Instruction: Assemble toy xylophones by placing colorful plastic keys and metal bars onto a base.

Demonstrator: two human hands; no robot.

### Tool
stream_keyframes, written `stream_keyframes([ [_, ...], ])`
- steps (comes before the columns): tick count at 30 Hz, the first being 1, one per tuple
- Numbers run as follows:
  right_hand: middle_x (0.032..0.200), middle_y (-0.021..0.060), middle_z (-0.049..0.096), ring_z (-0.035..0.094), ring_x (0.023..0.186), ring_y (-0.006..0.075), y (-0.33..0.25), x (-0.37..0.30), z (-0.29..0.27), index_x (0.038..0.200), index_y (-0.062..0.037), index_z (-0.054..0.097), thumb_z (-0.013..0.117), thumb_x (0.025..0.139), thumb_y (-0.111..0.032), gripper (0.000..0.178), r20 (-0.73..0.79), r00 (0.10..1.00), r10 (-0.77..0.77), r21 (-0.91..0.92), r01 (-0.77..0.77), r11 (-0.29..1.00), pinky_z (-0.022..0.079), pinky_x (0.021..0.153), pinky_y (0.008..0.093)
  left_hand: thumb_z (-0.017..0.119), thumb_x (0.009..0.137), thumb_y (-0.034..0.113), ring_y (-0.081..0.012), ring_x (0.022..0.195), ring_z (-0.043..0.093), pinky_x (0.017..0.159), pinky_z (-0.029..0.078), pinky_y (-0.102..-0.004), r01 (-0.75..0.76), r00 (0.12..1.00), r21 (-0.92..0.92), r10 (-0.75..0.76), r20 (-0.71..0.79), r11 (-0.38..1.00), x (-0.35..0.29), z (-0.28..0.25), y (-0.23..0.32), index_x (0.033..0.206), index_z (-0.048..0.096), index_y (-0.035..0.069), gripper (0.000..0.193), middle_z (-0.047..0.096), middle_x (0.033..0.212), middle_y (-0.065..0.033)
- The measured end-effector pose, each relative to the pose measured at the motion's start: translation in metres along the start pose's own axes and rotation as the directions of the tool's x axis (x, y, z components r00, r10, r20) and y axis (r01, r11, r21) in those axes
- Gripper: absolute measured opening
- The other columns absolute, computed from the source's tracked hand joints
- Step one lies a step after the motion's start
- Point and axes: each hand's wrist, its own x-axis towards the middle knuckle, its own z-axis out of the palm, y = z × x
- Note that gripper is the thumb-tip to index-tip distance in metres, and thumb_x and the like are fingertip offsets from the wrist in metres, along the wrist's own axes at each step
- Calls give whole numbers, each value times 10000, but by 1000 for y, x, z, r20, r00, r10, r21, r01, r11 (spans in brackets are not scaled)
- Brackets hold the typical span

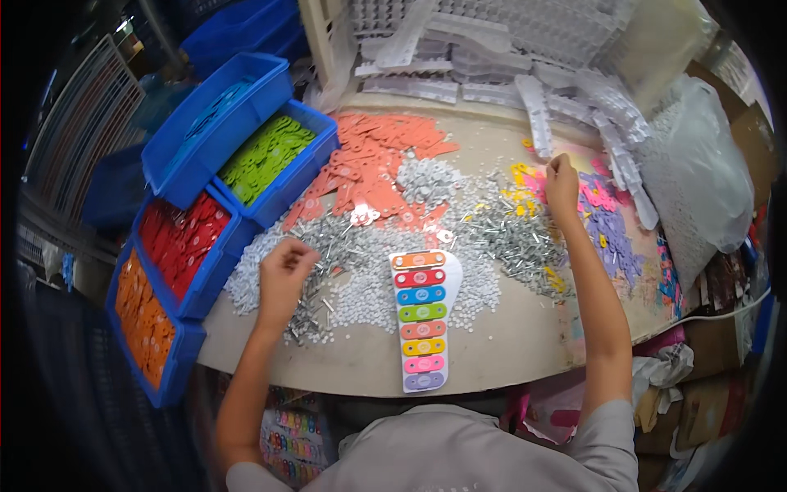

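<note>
A toy xylophone (424,328) lies near the table's front edge, a white base carrying a column of coloured bars. Neither of my hands touches it. To its left, my left hand (287,275) hovers over small metal pins (328,238) and white round pieces (365,283), fingers curled together. My right hand (562,187) reaches far right, fingertips pinched, close to the lower end of a white plastic strip (534,111). Yellow bars (520,197) and purple bars (608,234) lie around that hand. Whatever either hand may hold is too small to make out.
Blue bins at the left hold green bars (269,156), red bars (182,238), orange bars (146,320) and blue bars (217,111). Coral bars (369,152) are heaped at the back. White moulded strips (467,61) are stacked behind. A plastic sack (697,164) stands at the right.
</note>
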Motion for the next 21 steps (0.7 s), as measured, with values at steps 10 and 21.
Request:
stream_keyframes([
  [10, 946, 79, 685, 636, 818, 162, -170, -167, -93, 946, -7, 621, 638, 899, 18, 56, 283, 937, -205, 604, -9, 797, 501, 769, 310, 667, 928, 73, -89, 650, 631, 513, 500, -196, 580, 753, -411, -269, 600, 703, -36, 57, 29, 1064, 680, -27, 169, 718, 869, -95],
  [21, 950, 99, 669, 603, 952, 279, -188, -195, -81, 879, -25, 612, 727, 768, 71, 187, 235, 910, -342, 611, 136, 780, 489, 816, 377, 667, 946, 110, -42, 620, 588, 502, 462, -168, 589, 734, -415, -243, 635, 693, -39, 77, 20, 1024, 673, -10, 143, 688, 811, -47],
])
